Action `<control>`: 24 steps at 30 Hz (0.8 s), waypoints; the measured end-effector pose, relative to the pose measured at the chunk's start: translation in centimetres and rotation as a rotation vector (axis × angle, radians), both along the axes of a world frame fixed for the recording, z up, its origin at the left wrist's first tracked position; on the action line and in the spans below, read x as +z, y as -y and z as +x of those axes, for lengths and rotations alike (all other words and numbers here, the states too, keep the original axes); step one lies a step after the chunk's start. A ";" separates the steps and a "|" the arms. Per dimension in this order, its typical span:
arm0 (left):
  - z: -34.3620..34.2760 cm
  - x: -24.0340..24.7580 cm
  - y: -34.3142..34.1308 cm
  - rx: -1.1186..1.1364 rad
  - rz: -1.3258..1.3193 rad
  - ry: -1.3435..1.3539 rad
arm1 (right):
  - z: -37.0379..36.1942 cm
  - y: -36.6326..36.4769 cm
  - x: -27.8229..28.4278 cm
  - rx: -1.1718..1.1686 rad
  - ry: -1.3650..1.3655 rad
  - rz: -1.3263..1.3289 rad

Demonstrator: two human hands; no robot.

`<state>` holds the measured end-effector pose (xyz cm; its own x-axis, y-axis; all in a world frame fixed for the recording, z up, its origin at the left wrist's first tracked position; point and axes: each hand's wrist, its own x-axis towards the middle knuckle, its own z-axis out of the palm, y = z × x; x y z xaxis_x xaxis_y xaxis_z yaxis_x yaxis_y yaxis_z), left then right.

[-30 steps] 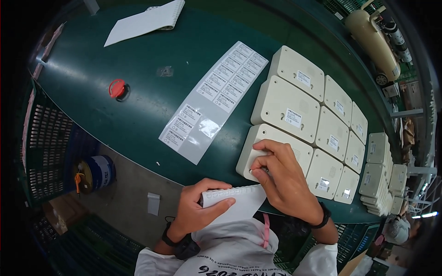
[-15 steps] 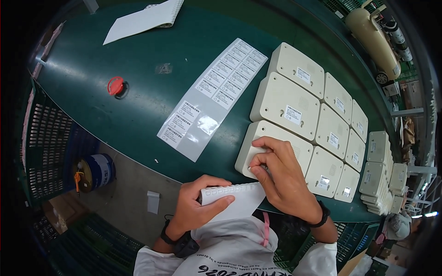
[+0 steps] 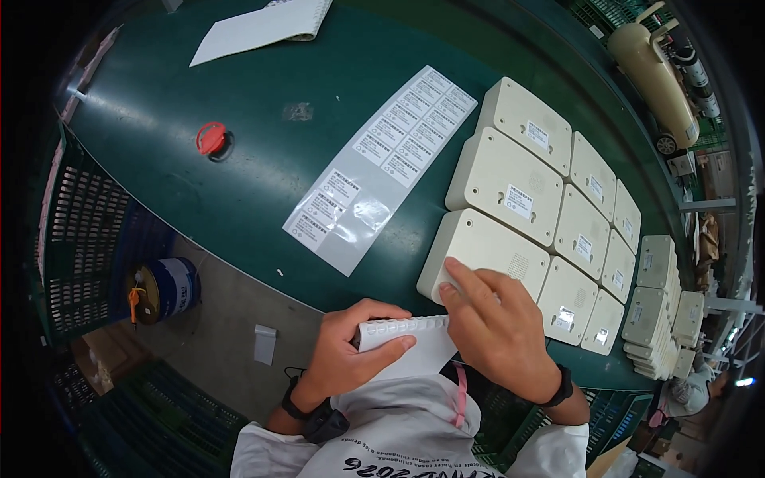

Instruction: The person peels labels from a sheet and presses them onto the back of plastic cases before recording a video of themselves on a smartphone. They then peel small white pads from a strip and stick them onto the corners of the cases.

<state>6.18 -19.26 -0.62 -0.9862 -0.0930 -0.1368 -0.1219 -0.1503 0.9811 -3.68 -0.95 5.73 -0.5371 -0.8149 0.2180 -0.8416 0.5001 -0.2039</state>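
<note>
My left hand (image 3: 356, 344) is closed around a folded white sheet of clear round stick-on pads (image 3: 405, 325), the pads lined up along its upper fold. My right hand (image 3: 502, 334) rests over the nearest beige plastic box (image 3: 488, 239), fingers extended and fingertips at its near-left corner. The right thumb is mostly hidden, as is whatever lies under the fingertips. Beyond this box, more beige boxes (image 3: 510, 179) stand in rows, several with white labels on top. Left of them lies a partly used label sheet (image 3: 370, 211) on the green table.
A red round-handled object (image 3: 212, 139) and a white spiral-bound pad (image 3: 263, 32) lie farther left on the table (image 3: 159, 119). Stacked beige boxes (image 3: 647, 311) stand at the right. Left of the table are a green crate (image 3: 84, 231) and a blue drum (image 3: 171, 287).
My right hand's pinch has loosened; its fingers have straightened and now lie on the box corner. My left hand still holds the pad sheet. The view has shifted slightly.
</note>
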 end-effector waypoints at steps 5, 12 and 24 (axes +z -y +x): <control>0.2 -0.4 0.1 0.014 0.004 -0.053 | -1.7 -1.0 0.2 0.051 0.227 -0.108; 1.0 0.3 0.3 0.017 0.106 0.069 | -1.2 -2.1 -0.1 0.016 0.187 -0.187; 1.1 2.1 -2.0 -0.012 0.113 -0.035 | 2.6 -4.7 1.9 -0.213 0.856 -0.371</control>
<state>7.25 -17.25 1.44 -0.9915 -0.0674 -0.1115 -0.0905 -0.2591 0.9616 -1.09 3.73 7.65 -0.7629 -0.6398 -0.0928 -0.2324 0.4054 -0.8841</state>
